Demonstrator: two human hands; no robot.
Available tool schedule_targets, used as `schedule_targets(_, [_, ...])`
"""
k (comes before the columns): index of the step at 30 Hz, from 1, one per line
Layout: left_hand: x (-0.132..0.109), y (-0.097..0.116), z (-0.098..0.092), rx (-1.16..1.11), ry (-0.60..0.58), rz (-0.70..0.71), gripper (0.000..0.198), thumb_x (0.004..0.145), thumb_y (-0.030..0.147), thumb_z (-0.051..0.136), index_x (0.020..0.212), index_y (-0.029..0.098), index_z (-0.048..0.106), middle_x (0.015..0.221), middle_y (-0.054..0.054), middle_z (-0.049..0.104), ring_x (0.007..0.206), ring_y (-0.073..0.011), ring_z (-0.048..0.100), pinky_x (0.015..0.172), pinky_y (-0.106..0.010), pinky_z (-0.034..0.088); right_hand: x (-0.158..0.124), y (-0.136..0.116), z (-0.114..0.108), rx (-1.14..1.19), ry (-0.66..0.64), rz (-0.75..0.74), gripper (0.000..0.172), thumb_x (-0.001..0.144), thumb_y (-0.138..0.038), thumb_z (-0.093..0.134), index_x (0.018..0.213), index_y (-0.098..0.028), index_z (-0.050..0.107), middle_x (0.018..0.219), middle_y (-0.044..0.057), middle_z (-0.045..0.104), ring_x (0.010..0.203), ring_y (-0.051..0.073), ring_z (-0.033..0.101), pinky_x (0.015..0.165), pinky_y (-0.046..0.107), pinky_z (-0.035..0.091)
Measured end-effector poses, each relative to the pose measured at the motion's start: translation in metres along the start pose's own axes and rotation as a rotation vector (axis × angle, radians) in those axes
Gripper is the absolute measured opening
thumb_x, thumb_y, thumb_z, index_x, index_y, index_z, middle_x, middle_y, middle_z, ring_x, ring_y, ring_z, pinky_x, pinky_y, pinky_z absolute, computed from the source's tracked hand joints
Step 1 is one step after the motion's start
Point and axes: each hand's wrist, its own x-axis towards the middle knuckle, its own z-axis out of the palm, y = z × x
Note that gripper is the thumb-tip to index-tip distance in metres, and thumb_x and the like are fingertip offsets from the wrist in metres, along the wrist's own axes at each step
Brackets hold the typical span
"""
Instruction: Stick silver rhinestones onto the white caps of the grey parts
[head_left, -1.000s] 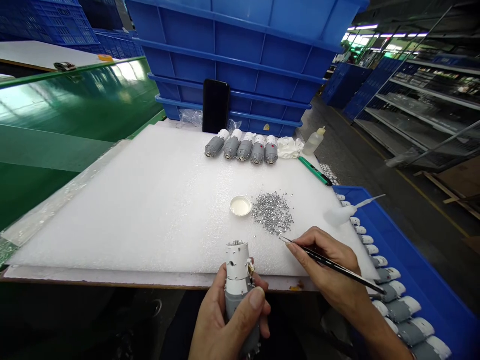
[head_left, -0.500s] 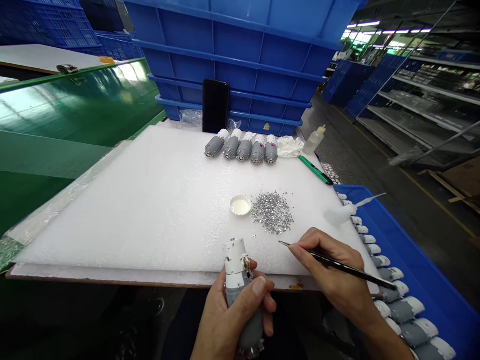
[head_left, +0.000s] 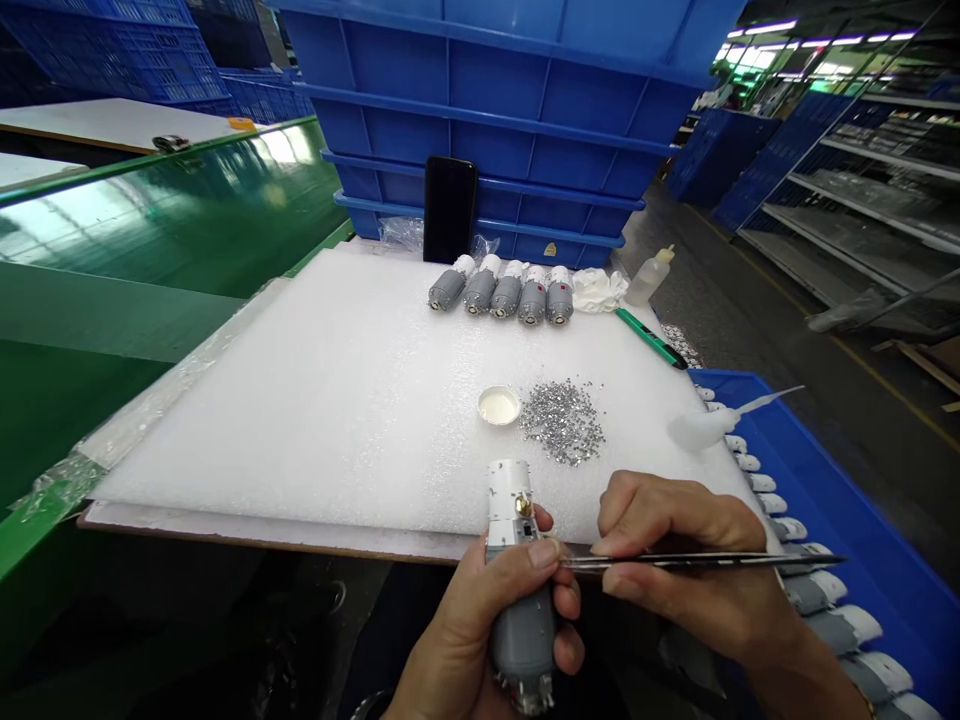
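Note:
My left hand (head_left: 469, 625) is wrapped round a grey-and-white spacecraft model (head_left: 521, 635), its white end pointing away from me and a small gold part on its side. Thin black tweezers (head_left: 720, 561) are pinched in my right hand (head_left: 694, 535). They lie nearly level, with their tips beside my left thumb and the model's side; whether the tips hold a small part I cannot tell. Beyond the model, a shallow white cap (head_left: 499, 405) with pale contents stands next to a pile of tiny silvery pieces (head_left: 562, 422) on the white foam sheet (head_left: 300, 400).
Several similar models (head_left: 506, 292) lie in a row before stacked blue crates (head_left: 487, 130), where a phone (head_left: 449, 210) leans. At right are a green knife (head_left: 651, 338), a dropper bottle (head_left: 651, 275), a white squeeze bottle (head_left: 701, 428) and a blue bin (head_left: 750, 390) of models.
My right hand has turned and brought the tweezers from near the silvery pile down to the model's side. The model has tilted more upright in my left hand. The view has shifted slightly left.

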Motion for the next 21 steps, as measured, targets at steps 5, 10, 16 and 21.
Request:
schedule_targets(5, [-0.001, 0.002, 0.002, -0.139, 0.069, 0.031, 0.012, 0.08, 0.009, 0.07, 0.092, 0.009, 0.07, 0.066, -0.004, 0.064, 0.055, -0.0097, 0.057, 0.049, -0.018, 0.049, -0.003, -0.006, 0.008, -0.13, 0.046, -0.066, 0.014, 0.082, -0.012, 0.071, 0.089, -0.023, 0.065, 0.068, -0.002, 0.063, 0.062, 0.011, 0.055, 0.054, 0.021, 0.046])
schedule_targets(10, [-0.001, 0.001, 0.004, -0.248, 0.163, 0.067, 0.014, 0.082, 0.006, 0.066, 0.094, 0.011, 0.071, 0.067, -0.006, 0.067, 0.055, -0.0106, 0.06, 0.051, -0.02, 0.052, -0.003, -0.014, 0.026, -0.295, 0.151, -0.177, 0.02, 0.082, -0.005, 0.066, 0.093, -0.021, 0.064, 0.07, 0.0, 0.068, 0.061, 0.011, 0.061, 0.055, 0.02, 0.05])
schedule_targets(16, [0.001, -0.004, 0.005, -0.326, 0.262, 0.095, 0.017, 0.082, 0.004, 0.064, 0.096, 0.011, 0.071, 0.072, -0.008, 0.071, 0.059, -0.0139, 0.066, 0.051, -0.021, 0.055, -0.008, -0.012, 0.034, -0.458, 0.163, -0.215, 0.02, 0.082, -0.006, 0.066, 0.095, -0.02, 0.063, 0.069, 0.003, 0.067, 0.058, 0.013, 0.063, 0.051, 0.022, 0.052])
schedule_targets(21, [-0.001, -0.005, 0.005, -0.386, 0.246, 0.066, 0.02, 0.082, 0.003, 0.065, 0.099, 0.013, 0.07, 0.079, -0.008, 0.072, 0.067, -0.0152, 0.068, 0.057, -0.023, 0.057, -0.019, -0.009, 0.04, -0.528, 0.218, -0.143, 0.019, 0.086, -0.011, 0.063, 0.099, -0.025, 0.064, 0.075, 0.002, 0.069, 0.064, 0.015, 0.065, 0.059, 0.026, 0.055])
